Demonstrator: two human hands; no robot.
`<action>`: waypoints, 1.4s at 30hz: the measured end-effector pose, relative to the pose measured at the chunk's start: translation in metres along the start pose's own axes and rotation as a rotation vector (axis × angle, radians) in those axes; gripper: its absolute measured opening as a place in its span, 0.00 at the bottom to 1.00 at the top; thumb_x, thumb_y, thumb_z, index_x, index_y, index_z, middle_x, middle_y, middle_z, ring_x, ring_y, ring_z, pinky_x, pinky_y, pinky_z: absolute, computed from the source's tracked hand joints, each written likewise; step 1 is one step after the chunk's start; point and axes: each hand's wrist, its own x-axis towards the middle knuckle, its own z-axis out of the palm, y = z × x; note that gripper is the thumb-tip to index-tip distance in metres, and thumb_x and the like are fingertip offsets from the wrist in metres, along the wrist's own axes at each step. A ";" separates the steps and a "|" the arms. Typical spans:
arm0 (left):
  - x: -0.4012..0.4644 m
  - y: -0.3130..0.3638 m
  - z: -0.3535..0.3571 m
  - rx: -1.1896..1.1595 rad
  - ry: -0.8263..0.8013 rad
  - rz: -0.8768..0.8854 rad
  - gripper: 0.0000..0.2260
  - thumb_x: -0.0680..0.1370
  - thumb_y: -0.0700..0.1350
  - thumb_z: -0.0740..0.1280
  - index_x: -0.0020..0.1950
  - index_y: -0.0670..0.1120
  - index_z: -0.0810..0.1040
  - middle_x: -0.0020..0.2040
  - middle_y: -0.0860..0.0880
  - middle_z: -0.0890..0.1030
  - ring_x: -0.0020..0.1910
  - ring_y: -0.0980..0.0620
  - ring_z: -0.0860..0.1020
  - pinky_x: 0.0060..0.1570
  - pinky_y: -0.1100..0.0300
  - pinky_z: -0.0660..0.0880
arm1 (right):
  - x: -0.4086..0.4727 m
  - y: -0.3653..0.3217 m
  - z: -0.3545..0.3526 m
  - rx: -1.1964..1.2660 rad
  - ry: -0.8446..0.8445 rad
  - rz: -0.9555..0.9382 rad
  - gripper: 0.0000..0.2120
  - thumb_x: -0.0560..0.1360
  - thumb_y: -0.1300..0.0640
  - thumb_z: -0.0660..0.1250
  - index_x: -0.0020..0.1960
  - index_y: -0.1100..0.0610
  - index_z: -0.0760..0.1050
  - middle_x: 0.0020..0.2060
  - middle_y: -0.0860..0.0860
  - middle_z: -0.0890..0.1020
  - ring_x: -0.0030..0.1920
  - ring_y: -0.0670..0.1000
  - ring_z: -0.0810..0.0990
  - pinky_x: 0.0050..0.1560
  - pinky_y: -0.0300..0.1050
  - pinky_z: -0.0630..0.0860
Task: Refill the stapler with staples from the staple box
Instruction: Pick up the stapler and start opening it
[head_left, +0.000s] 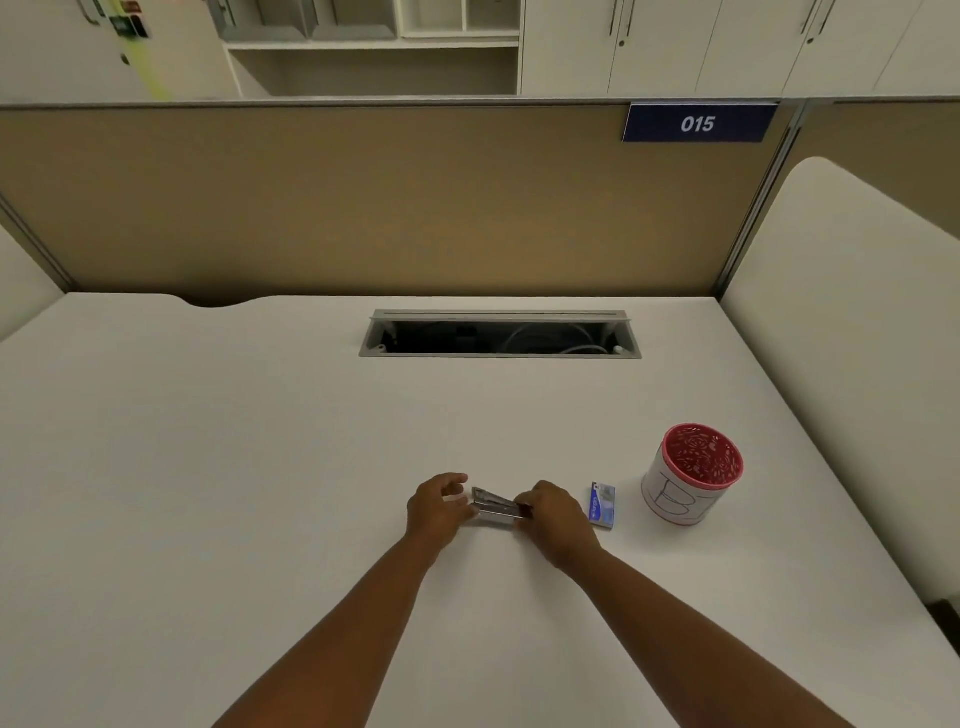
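A small silver metal stapler (494, 507) lies on the white desk (260, 441) between both hands. My right hand (556, 514) grips its right end, where a dark part shows under the fingers. My left hand (439, 504) touches the stapler's left end with thumb and fingers curled around it. A small blue staple box (602, 505) lies flat on the desk just right of my right hand, apart from it. Whether the stapler's magazine is open I cannot tell.
A white pen cup (691, 475) with a red perforated inside stands right of the staple box. A grey cable slot (498, 335) is set into the desk farther back. A tan partition (363, 197) closes the far edge.
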 end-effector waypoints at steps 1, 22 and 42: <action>0.000 0.000 0.000 -0.028 0.010 -0.026 0.19 0.69 0.33 0.72 0.59 0.41 0.76 0.54 0.43 0.78 0.50 0.51 0.75 0.49 0.60 0.71 | 0.000 -0.001 -0.001 0.024 0.001 0.015 0.09 0.74 0.60 0.62 0.51 0.60 0.78 0.49 0.60 0.77 0.49 0.56 0.75 0.42 0.41 0.63; -0.023 0.043 0.000 -0.706 -0.089 -0.110 0.05 0.78 0.40 0.63 0.48 0.41 0.78 0.44 0.43 0.81 0.42 0.46 0.82 0.37 0.62 0.81 | -0.023 -0.013 -0.032 0.277 0.369 -0.148 0.16 0.73 0.58 0.68 0.60 0.57 0.73 0.55 0.55 0.79 0.50 0.50 0.77 0.49 0.37 0.70; -0.027 0.050 -0.012 -0.622 -0.383 0.007 0.11 0.78 0.43 0.61 0.59 0.46 0.76 0.55 0.49 0.81 0.55 0.50 0.80 0.45 0.63 0.81 | -0.021 -0.015 -0.034 0.180 0.486 -0.239 0.17 0.70 0.44 0.69 0.55 0.51 0.77 0.47 0.49 0.83 0.46 0.49 0.80 0.41 0.35 0.68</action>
